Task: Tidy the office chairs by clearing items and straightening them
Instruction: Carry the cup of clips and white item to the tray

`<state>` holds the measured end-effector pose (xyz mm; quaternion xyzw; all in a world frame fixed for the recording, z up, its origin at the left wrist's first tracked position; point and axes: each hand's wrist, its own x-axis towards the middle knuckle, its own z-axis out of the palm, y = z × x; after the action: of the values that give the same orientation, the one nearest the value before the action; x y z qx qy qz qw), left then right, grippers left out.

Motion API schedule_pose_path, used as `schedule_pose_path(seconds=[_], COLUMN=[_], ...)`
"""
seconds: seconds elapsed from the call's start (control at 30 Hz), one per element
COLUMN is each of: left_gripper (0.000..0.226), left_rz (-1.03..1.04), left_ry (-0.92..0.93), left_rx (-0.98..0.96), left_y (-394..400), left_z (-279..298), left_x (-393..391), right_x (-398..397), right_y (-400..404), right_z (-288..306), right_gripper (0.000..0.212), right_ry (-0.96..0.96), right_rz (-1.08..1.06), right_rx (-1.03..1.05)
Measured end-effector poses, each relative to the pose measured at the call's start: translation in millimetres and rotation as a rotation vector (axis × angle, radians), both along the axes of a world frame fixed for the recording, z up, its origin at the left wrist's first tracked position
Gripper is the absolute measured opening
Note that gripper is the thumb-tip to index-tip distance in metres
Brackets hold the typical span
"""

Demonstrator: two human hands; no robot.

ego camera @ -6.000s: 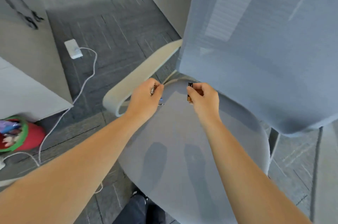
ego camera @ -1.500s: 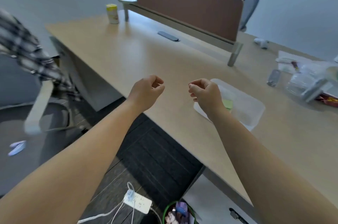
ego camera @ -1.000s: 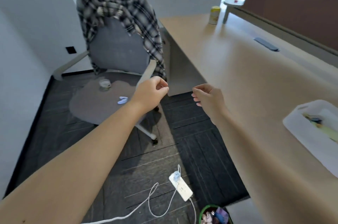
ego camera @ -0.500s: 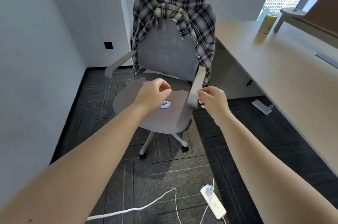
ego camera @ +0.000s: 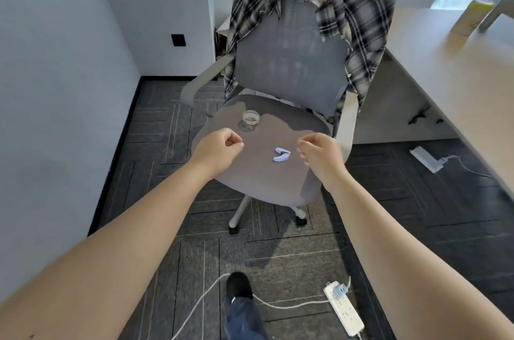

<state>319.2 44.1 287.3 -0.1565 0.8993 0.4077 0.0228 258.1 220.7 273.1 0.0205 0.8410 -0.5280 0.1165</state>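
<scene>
A grey office chair [ego camera: 261,173] stands in front of me, facing me, with a plaid shirt [ego camera: 358,3] draped over its backrest. On the seat rest a small glass jar [ego camera: 251,119] near the back left and a pale blue clip-like object [ego camera: 282,154] near the right. My left hand [ego camera: 219,149] hovers above the seat's left front, fingers curled shut with nothing visible in them. My right hand [ego camera: 319,153] hangs just right of the blue object, fingers loosely curled, holding nothing.
A wooden desk [ego camera: 459,67] runs along the right with a yellow-lidded canister [ego camera: 472,17]. A white power strip [ego camera: 345,309] and cable [ego camera: 205,300] lie on the dark carpet by my shoe [ego camera: 239,288]. A second strip [ego camera: 425,159] lies under the desk. Wall on the left.
I have turned from the desk to the plaid-shirt chair and come closer to it. Both hands now hover over its seat, empty, after holding small items six seconds ago.
</scene>
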Motion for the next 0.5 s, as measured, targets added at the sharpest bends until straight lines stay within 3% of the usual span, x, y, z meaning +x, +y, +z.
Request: schedule_pose_path(seconds=[0.3, 0.5], left_gripper=[0.025, 0.028], left_rz=[-0.087, -0.158], left_ry=[-0.157, -0.246], left_rx=[0.002, 0.015], left_y=[11.3, 28.2], left_z=[-70.6, -153.0], left_x=[-131.3, -205.9], right_x=[-104.9, -150.0], right_y=[13.4, 9.7], right_z=[-69.1, -139.5], right_gripper=[0.007, 0.017], right_ry=[-0.088, -0.204], right_rz=[-0.116, -0.145], right_rx=[0.047, 0.06])
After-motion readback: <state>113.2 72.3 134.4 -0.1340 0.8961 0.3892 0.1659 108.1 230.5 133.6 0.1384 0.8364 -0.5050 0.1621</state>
